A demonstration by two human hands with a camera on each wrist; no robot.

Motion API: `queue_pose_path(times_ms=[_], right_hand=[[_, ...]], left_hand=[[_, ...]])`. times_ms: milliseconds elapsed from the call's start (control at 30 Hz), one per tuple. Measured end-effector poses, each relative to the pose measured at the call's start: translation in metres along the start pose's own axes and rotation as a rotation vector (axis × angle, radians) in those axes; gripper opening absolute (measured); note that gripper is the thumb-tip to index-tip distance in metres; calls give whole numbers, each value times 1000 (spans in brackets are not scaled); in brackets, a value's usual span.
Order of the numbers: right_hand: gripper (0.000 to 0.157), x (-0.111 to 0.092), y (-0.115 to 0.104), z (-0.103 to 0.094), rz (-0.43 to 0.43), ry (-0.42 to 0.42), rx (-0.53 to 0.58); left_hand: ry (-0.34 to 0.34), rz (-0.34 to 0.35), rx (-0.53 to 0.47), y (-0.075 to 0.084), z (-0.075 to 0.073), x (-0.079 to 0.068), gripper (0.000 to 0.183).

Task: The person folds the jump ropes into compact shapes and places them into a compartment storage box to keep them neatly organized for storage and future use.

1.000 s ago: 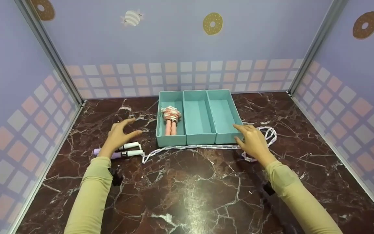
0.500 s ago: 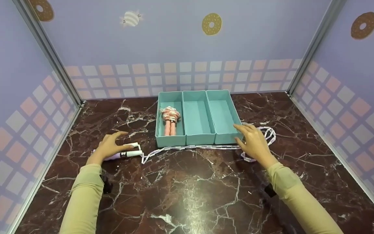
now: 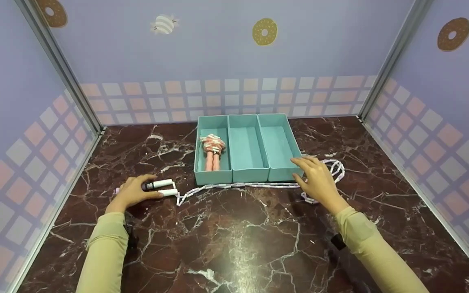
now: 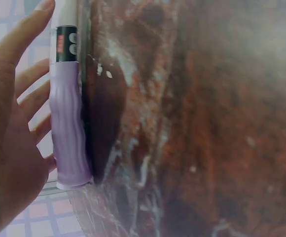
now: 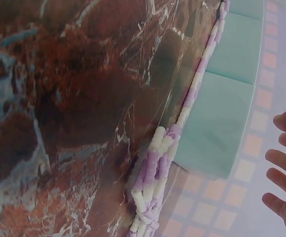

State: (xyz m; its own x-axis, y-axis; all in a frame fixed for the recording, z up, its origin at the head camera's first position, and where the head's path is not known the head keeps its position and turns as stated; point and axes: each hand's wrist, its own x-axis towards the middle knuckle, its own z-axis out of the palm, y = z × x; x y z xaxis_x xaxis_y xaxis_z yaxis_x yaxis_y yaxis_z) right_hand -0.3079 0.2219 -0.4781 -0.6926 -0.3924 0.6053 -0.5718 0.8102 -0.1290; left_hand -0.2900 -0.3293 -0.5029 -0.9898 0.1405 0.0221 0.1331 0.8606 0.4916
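Two handles of a beaded rope lie at 8 o'clock from the centre of your tray, on the tabletop. Your left hand straddles them, thumb on the near side and fingers on the far side, softly bent rather than clenched. Your right hand holds nothing; its fingers spread at 4 o'clock, by the tray's near corner. Whether they touch it, you cannot tell.

To take the handles well, draw them side by side before you squeeze, and keep your thumb across both so neither rolls out. Probably best to lift gently: the rope trails past 6 o'clock and loops between 3 and 4, so a quick tug could drag it against the tray. Your right hand is well placed to gather that looped end.

The handle's lilac grip is wavy and ribbed, plastic by its look, with a dark label band below a smooth white end. Lilac and white tube-shaped beads make the rope bumpy. The tray is matt teal, straight-walled, with three long compartments; a pink-and-white bundle sits in the one towards 9 o'clock. Under everything, the tabletop is glossy, dark red and pale-veined.
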Motion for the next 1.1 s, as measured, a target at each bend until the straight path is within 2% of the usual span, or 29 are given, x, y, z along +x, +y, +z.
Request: queue_pose_path(times_ms=[100,233,467,667,800,933,1100], right_hand=[[44,-1,-1,0,-1,5,1],[43,-3,-1,-1,-1,1,10],[42,-4,-2,-2,-1,-10,13],[40,-5,-4,-3,-10,-23,3],[40,-6,-5,-2,-22,-17,-1],[41,-7,-5,-2,-37,-7,3],[41,-8,-6,-1,-44,-19,6]], left_hand=[[26,21,31,-2,2,-1,71],[33,16,44,-2,4,-1,66],[22,0,30,-3,6,-4,62],[31,10,-10,-2,7,-8,47],[34,31,-28,-3,9,-6,43],[-9,44,-45,0,9,-4,42],[-74,2,-66,5,7,-3,36]])
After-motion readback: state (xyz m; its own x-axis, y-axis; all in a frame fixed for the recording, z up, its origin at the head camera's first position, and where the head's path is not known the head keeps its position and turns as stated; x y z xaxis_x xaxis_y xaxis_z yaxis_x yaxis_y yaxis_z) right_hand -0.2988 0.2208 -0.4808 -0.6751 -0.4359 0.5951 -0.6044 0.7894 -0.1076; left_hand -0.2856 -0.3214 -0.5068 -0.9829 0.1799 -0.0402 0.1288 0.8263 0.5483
